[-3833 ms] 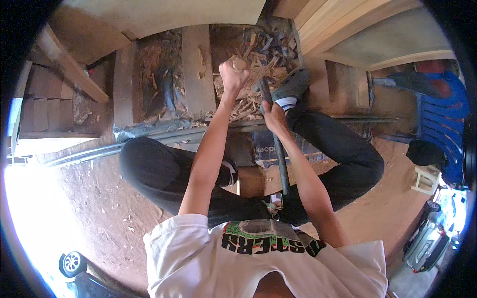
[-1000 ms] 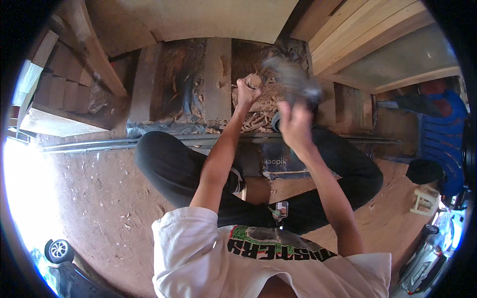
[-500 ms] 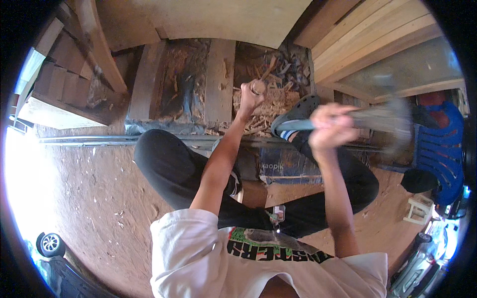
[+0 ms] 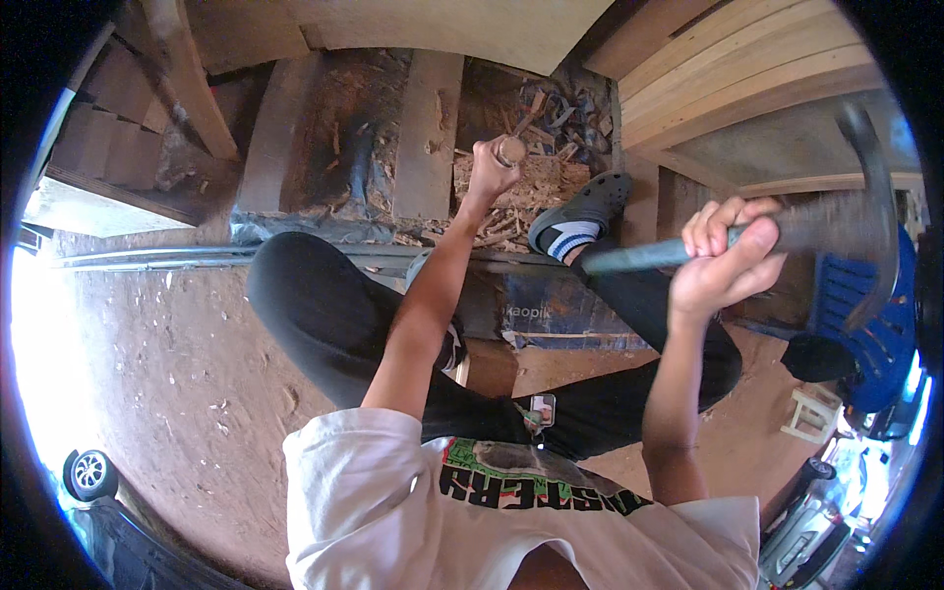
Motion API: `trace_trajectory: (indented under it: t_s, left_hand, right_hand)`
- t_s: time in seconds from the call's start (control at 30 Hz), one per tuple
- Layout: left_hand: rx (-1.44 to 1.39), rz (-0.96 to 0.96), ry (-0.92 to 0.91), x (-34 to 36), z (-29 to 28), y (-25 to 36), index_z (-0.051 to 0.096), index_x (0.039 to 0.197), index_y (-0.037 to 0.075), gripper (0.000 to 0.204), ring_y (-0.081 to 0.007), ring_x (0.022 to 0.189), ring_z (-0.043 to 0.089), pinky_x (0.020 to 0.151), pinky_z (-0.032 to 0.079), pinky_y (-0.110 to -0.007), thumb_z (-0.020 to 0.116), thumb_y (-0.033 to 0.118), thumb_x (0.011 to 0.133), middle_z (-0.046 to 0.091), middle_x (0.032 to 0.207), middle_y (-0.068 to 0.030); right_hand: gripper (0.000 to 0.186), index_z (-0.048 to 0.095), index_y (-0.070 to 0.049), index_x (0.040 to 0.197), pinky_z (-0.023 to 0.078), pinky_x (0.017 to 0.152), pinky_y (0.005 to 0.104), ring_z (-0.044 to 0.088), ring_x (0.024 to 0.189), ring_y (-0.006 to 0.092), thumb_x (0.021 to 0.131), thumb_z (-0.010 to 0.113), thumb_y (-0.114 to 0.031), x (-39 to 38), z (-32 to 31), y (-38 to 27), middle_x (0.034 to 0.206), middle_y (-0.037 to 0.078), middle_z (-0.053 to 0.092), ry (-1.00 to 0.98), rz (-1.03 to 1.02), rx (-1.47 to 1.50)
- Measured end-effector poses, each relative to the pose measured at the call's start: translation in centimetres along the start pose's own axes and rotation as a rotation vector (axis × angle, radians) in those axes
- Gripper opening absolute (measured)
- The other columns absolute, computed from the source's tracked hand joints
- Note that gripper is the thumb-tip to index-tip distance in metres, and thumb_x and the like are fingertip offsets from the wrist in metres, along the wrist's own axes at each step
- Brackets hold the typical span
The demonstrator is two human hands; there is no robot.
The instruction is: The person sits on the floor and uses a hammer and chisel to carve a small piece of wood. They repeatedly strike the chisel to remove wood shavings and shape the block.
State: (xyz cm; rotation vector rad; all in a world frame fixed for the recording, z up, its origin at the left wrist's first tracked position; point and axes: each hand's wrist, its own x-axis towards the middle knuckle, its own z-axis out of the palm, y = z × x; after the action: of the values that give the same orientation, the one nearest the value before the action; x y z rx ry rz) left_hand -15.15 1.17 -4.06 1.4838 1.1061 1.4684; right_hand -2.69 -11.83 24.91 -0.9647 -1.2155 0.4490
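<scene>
My left hand (image 4: 492,175) is closed around an upright chisel-like tool with a round wooden top (image 4: 510,149), over a chipped wood block (image 4: 554,179) among shavings. The tool's lower part is mostly hidden by my fist. Out to the right, my right hand (image 4: 730,254) grips the grey shaft of a hammer (image 4: 629,258); its curved, blurred head (image 4: 865,157) is raised near the right rim of the view. My shoe (image 4: 585,206) rests beside the shavings, just right of my left forearm.
Wooden planks (image 4: 425,133) cross the work area. A pale panel (image 4: 442,25) and stacked boards (image 4: 728,84) border it above. Long pipes (image 4: 157,253) run across the ground. A blue plastic chair (image 4: 855,344) and small stool (image 4: 809,413) are at right; parked vehicles show in both lower corners.
The hammer, low between my legs earlier, has swung up and right past my shoe. My right hand moved rightward with it. My left hand stays over the shavings, still holding the tool.
</scene>
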Motion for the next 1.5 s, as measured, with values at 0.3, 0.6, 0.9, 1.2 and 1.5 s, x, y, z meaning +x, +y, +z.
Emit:
trace_trajectory:
  t_s: [0.3, 0.6, 0.9, 1.2, 1.5]
  left_hand:
    - [-0.031, 0.065, -0.021, -0.3, 0.0, -0.4, 0.056, 0.076, -0.005, 0.015, -0.0082, 0.065, 0.046, 0.058, 0.045, -0.033, 0.062, 0.005, 0.066, 0.054, 0.063, -0.0160]
    - [0.024, -0.012, -0.085, -0.1, 0.1, -1.4, 0.061, 0.084, -0.006, 0.025, -0.0252, 0.060, 0.058, 0.063, 0.048, -0.035, 0.065, 0.010, 0.065, 0.061, 0.071, -0.0215]
    - [0.011, 0.046, -0.022, 0.2, 0.4, -0.2, 0.062, 0.091, -0.004, 0.030, -0.0273, 0.059, 0.052, 0.063, 0.048, -0.034, 0.064, 0.010, 0.066, 0.059, 0.070, -0.0224]
    - [0.076, -0.069, 0.116, 1.1, 2.0, 1.9, 0.061, 0.076, -0.004, 0.027, -0.0130, 0.058, 0.058, 0.057, 0.047, -0.032, 0.073, 0.020, 0.073, 0.061, 0.063, -0.0178]
    - [0.075, -0.154, 0.037, 4.5, 2.1, -0.3, 0.062, 0.073, -0.005, 0.015, -0.0090, 0.064, 0.054, 0.061, 0.048, -0.031, 0.066, 0.008, 0.066, 0.063, 0.063, -0.0075]
  right_hand:
    - [0.041, 0.057, 0.004, 0.101, 0.047, 0.065, 0.0425, 0.063, 0.070, 0.0282, 0.097, 0.053, -0.036, -7.4, -2.9, 9.9, 0.072, 0.017, 0.062, -0.562, 0.817, -0.688]
    - [0.021, 0.049, -0.007, 0.100, 0.030, 0.040, 0.0191, 0.037, 0.047, 0.0028, 0.101, 0.048, -0.028, -3.4, -1.5, 1.0, 0.063, -0.004, 0.040, -0.033, 0.407, -0.037]
    - [0.034, 0.052, -0.005, 0.092, 0.038, 0.043, 0.0285, 0.046, 0.046, 0.0124, 0.097, 0.055, -0.038, -8.4, -2.5, 11.6, 0.060, 0.001, 0.047, -0.445, 0.779, -0.510]
    - [0.046, 0.060, 0.004, 0.096, 0.049, 0.070, 0.0473, 0.065, 0.080, 0.0410, 0.094, 0.053, -0.041, -12.2, -3.8, 18.3, 0.081, 0.024, 0.065, -0.363, 0.868, -0.803]
    - [0.042, 0.046, 0.012, 0.108, 0.050, 0.052, 0.0479, 0.064, 0.066, 0.0442, 0.096, 0.054, -0.028, -19.4, -0.2, 25.2, 0.068, 0.028, 0.061, -0.422, 0.679, -0.998]
